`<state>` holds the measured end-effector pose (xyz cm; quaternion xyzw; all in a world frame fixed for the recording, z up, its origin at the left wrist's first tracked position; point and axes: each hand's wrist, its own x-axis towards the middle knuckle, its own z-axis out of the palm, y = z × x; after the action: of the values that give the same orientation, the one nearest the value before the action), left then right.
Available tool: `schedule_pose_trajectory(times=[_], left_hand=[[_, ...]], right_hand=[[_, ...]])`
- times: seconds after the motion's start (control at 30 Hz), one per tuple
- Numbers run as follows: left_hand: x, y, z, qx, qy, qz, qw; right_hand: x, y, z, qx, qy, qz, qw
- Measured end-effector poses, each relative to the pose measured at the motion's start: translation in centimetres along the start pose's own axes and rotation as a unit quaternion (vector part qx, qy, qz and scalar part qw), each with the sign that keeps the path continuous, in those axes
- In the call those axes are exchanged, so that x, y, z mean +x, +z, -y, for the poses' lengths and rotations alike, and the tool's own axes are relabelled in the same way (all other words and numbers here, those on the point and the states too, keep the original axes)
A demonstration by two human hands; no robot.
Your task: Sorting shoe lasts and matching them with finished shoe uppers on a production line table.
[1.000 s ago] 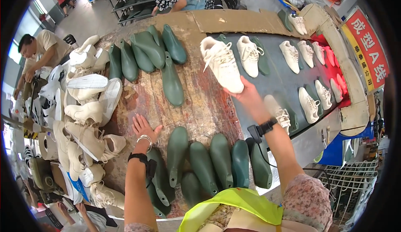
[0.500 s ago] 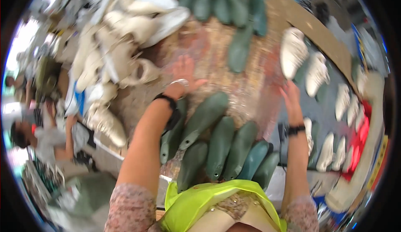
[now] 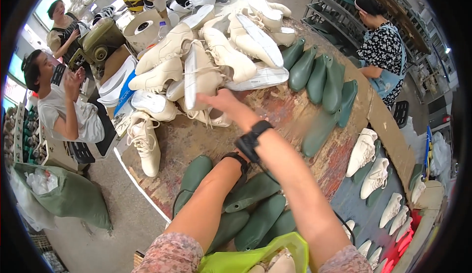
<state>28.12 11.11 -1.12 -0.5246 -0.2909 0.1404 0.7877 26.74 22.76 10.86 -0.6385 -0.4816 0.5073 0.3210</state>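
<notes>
My right arm crosses over my left, and my right hand (image 3: 223,103) is at the near edge of a pile of cream lace-up shoes. Its fingers close on a cream shoe (image 3: 205,84) whose white sole is tipped up; the far fingers are partly hidden. My left forearm (image 3: 209,197) reaches over several dark green shoe lasts (image 3: 260,219) at the near edge of the table. Behind the right wrist and its black band (image 3: 253,140), my left hand is almost wholly hidden. A single cream shoe (image 3: 145,145) lies left of the hands.
More green lasts (image 3: 319,79) stand at the table's far right, one lying nearer (image 3: 322,130). Cream shoes on lasts (image 3: 364,150) line the grey surface at right. Two people sit or stand at left, another (image 3: 383,52) at far right. A green sack (image 3: 78,194) stands on the floor.
My right hand has swung from the right side over to the shoe pile at left, crossing my left arm. The view has turned, bringing the whole pile and the co-workers into sight.
</notes>
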Motion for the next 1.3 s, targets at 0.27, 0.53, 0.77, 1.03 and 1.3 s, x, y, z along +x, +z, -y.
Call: schedule_pose_trajectory(times=[0.27,0.53,0.77,1.03,1.3], left_hand=[[-3.7,3.3,-1.1,-0.836,0.134,0.057,0.530],[-1.2,3.4,-4.1,-0.768,0.180,0.159,0.594],[-0.2,2.9,-0.5,-0.734,0.250,0.203,0.598],[-0.5,2.9,0.0,-0.757,0.242,0.182,0.578],[-0.6,3.9,-0.3,-0.736,0.235,0.183,0.609]], right_hand=[[-18.5,-2.1,3.1,0.081,-0.095,0.009,0.992],[-44.5,-6.1,-4.9,0.058,-0.015,-0.378,0.924],[-61.1,-5.0,-18.5,-0.290,0.296,-0.461,0.784],[-56.7,-8.7,-23.2,-0.274,0.367,-0.402,0.793],[-62.5,-0.9,-24.2,-0.122,0.376,-0.385,0.834]])
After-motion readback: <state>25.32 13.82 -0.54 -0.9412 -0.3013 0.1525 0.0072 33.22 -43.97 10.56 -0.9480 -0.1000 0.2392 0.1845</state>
